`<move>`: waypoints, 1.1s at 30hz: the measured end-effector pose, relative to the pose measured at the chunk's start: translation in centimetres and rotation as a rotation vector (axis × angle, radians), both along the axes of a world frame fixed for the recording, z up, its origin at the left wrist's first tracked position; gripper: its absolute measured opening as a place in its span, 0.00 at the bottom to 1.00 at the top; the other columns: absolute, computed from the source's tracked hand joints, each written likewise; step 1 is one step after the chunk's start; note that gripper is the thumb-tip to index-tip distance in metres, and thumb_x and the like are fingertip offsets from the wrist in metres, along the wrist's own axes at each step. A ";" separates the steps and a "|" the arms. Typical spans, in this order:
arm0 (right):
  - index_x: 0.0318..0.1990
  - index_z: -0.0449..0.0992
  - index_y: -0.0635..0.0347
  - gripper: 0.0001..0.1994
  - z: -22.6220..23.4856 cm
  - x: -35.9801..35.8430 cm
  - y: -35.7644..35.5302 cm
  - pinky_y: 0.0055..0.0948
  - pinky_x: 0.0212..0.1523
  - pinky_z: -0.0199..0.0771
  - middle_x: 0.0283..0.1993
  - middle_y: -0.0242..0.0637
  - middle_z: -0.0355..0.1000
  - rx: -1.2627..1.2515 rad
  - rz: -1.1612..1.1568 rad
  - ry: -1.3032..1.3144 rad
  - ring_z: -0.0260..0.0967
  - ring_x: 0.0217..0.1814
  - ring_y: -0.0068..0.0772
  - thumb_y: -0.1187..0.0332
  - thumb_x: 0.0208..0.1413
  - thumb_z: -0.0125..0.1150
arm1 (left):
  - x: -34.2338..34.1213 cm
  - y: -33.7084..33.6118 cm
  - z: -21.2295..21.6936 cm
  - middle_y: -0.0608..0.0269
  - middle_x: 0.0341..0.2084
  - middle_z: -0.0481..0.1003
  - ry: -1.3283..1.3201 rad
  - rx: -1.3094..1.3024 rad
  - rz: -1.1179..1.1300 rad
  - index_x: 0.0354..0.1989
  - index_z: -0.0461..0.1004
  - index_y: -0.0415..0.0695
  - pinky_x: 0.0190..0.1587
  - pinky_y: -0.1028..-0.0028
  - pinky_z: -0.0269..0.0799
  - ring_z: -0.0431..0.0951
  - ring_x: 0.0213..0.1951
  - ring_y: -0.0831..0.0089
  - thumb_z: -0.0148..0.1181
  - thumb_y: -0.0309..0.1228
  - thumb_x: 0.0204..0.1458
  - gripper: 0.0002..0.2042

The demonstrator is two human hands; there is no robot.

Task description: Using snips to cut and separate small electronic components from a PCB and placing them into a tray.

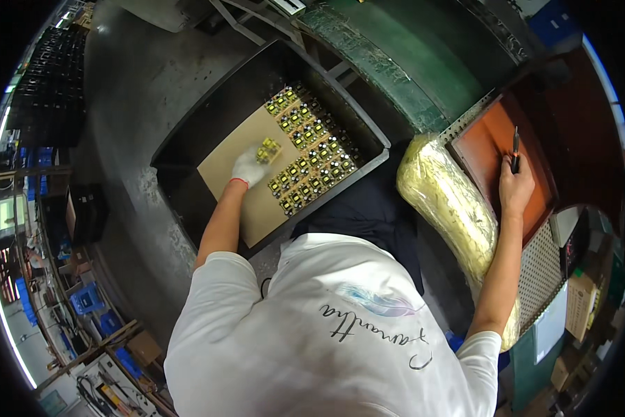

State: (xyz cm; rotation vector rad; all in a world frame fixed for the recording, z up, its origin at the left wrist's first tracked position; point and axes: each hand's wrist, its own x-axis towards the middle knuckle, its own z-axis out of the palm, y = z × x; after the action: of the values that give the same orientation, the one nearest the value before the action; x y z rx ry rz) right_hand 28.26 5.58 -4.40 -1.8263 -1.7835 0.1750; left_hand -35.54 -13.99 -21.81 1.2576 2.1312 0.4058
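Note:
My left hand (250,169), in a white glove, holds a small circuit board (268,150) with yellow parts on it; the board looks slightly blurred. Below it lies a tan cardboard sheet (222,156) inside a deep black bin (180,139). Rows of similar circuit boards (316,174) with yellow and dark parts cover the right side of the sheet. Off to the right, my bare right hand (516,187) is closed around a slim black pen-like tool (515,142), its thin end pointing away from me. That hand is over a reddish-orange surface (486,142).
A yellow padded roll in clear wrap (448,191) runs between the bin and my right forearm. Beyond the bin is a green surface (423,48). A perforated metal panel (540,267) and cardboard boxes (580,306) stand at right. Shelves with blue bins (86,299) line the left.

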 end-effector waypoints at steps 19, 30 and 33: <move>0.50 0.83 0.60 0.12 0.3 -0.4 -0.1 0.46 0.46 0.79 0.40 0.56 0.82 -0.047 -0.054 -0.066 0.82 0.43 0.60 0.62 0.67 0.68 | 2.2 4.6 -2.6 0.41 0.72 0.72 0.164 -0.220 -0.265 0.75 0.71 0.42 0.79 0.58 0.64 0.69 0.75 0.44 0.69 0.38 0.54 0.37; 0.49 0.82 0.61 0.12 0.7 0.0 -0.5 0.44 0.44 0.78 0.37 0.54 0.81 -0.080 -0.079 -0.039 0.80 0.39 0.56 0.62 0.67 0.68 | 6.4 7.2 -1.3 0.40 0.72 0.73 0.182 -0.204 -0.176 0.75 0.71 0.39 0.77 0.59 0.66 0.71 0.74 0.45 0.68 0.38 0.58 0.35; 0.49 0.82 0.61 0.12 0.1 -0.1 -0.3 0.44 0.44 0.78 0.36 0.54 0.80 -0.048 -0.055 -0.006 0.79 0.38 0.54 0.62 0.67 0.68 | 5.1 5.1 -3.2 0.38 0.63 0.79 0.216 -0.014 -0.135 0.66 0.78 0.39 0.72 0.55 0.71 0.78 0.65 0.43 0.67 0.36 0.56 0.28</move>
State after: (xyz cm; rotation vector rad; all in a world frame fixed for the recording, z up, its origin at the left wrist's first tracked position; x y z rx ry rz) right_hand 28.13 5.25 -4.34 -1.9095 -1.7449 0.1923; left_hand -30.41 -8.85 -24.96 1.4852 2.2040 0.2037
